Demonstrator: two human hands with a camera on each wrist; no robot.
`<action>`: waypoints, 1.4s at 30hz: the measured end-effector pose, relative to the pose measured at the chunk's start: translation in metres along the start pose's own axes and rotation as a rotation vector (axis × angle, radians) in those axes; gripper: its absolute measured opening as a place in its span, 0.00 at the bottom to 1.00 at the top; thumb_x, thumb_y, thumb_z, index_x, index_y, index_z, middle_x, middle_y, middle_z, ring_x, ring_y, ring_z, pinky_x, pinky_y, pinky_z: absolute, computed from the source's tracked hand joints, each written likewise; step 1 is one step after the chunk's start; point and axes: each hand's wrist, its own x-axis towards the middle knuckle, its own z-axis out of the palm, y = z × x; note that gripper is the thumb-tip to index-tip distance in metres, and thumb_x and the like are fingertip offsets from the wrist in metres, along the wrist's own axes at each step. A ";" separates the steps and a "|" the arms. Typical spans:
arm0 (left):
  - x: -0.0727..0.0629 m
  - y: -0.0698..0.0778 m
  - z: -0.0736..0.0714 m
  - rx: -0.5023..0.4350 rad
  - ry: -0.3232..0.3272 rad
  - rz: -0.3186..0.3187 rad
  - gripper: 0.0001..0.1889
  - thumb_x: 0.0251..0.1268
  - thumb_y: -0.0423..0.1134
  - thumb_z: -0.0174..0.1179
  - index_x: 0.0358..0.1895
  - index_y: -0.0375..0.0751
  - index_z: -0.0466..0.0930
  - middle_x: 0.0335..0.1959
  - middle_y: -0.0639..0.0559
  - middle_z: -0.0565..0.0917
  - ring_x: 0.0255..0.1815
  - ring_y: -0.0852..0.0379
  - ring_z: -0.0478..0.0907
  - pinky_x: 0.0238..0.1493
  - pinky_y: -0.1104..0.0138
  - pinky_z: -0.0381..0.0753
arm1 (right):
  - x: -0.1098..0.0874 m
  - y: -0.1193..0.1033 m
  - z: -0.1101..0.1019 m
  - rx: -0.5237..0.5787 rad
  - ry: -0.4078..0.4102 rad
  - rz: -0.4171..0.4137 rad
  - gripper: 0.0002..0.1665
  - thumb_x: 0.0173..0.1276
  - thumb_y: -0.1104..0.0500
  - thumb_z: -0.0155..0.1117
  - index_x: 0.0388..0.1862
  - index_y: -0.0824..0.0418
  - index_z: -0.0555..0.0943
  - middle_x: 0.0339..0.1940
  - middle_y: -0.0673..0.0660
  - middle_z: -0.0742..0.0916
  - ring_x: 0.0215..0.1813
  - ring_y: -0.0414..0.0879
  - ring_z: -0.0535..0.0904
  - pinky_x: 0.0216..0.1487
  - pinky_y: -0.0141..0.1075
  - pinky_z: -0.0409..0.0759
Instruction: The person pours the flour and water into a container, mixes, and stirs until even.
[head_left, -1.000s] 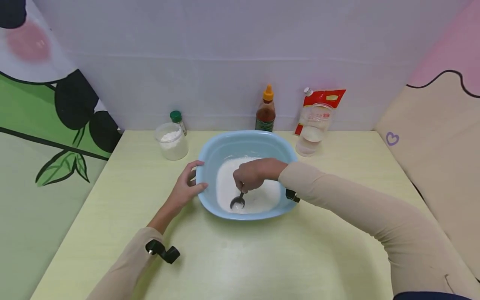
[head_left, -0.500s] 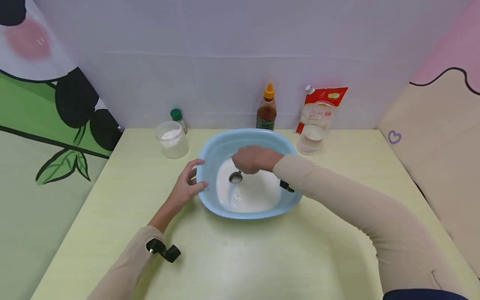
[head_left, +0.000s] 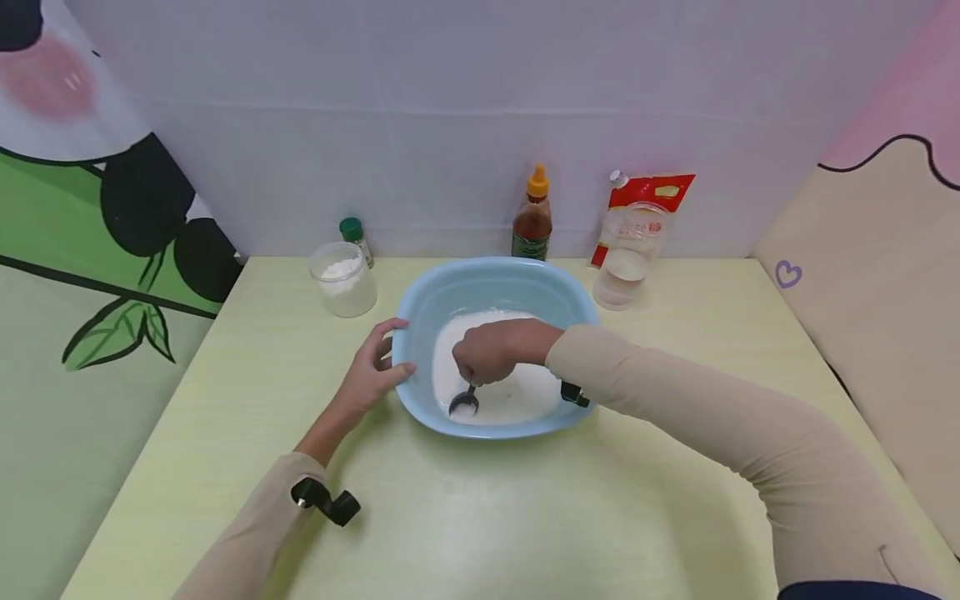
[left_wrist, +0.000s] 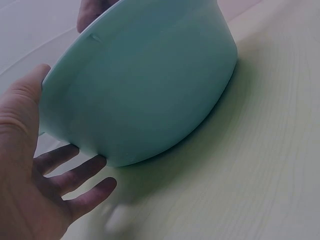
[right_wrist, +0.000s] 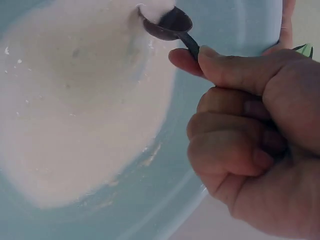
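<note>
A light blue plastic basin (head_left: pixel 420 300) holds a pool of white liquid (head_left: pixel 525 400). My right hand (head_left: pixel 491 354) pinches the short handle of a dark, round-bowled spoon (head_left: pixel 463 405) between thumb and forefinger, other fingers curled into the palm. The spoon's bowl dips into the liquid near the basin's front left; in the right wrist view some white sits in the bowl (right_wrist: pixel 167 25). My left hand (head_left: pixel 375 367) touches the basin's left side, fingers spread and fairly straight. In the left wrist view its thumb is at the rim and fingertips lie at the outer wall (left_wrist: pixel 145 95).
Behind the basin stand a sauce bottle (head_left: pixel 532 221) with an orange cap, a red-topped pouch (head_left: pixel 660 192) and a clear container (head_left: pixel 622 267) of clear liquid. A jar (head_left: pixel 345 283) of white powder and a green-capped shaker (head_left: pixel 354 233) are at the back left.
The spoon has risen towards the back of the basin, then come forward and down into the liquid at the front left. My left hand stays at the basin's side.
</note>
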 end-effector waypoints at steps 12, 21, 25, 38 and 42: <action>0.000 -0.002 0.001 0.002 -0.002 -0.004 0.35 0.60 0.27 0.57 0.72 0.40 0.57 0.66 0.24 0.68 0.58 0.29 0.76 0.41 0.64 0.88 | 0.014 0.018 -0.013 -0.096 0.229 0.181 0.10 0.76 0.62 0.54 0.51 0.60 0.80 0.40 0.53 0.83 0.38 0.45 0.72 0.38 0.34 0.72; 0.001 -0.003 0.000 0.012 0.005 0.003 0.34 0.60 0.27 0.57 0.71 0.39 0.58 0.64 0.24 0.69 0.55 0.36 0.78 0.41 0.65 0.87 | 0.008 0.000 -0.010 -0.033 -0.021 0.096 0.09 0.76 0.57 0.55 0.51 0.55 0.79 0.38 0.48 0.82 0.37 0.41 0.73 0.39 0.30 0.73; 0.001 -0.004 0.000 0.005 0.002 0.004 0.34 0.60 0.26 0.56 0.72 0.39 0.58 0.64 0.24 0.70 0.55 0.38 0.78 0.41 0.66 0.87 | 0.008 -0.008 -0.007 -0.037 -0.021 0.077 0.11 0.76 0.58 0.55 0.53 0.56 0.79 0.41 0.50 0.84 0.39 0.41 0.74 0.40 0.30 0.74; 0.003 -0.006 0.003 0.003 -0.001 -0.017 0.35 0.58 0.27 0.57 0.71 0.43 0.59 0.65 0.25 0.69 0.56 0.33 0.77 0.39 0.62 0.88 | 0.003 0.028 -0.008 -0.060 0.129 0.215 0.07 0.76 0.60 0.54 0.37 0.56 0.79 0.28 0.49 0.75 0.31 0.43 0.67 0.34 0.32 0.67; 0.002 -0.005 0.001 0.010 0.001 -0.007 0.35 0.59 0.26 0.57 0.71 0.41 0.58 0.65 0.24 0.69 0.56 0.34 0.77 0.40 0.64 0.88 | 0.002 0.014 -0.005 0.015 0.005 0.089 0.09 0.76 0.59 0.55 0.40 0.60 0.82 0.26 0.47 0.73 0.31 0.41 0.66 0.34 0.31 0.66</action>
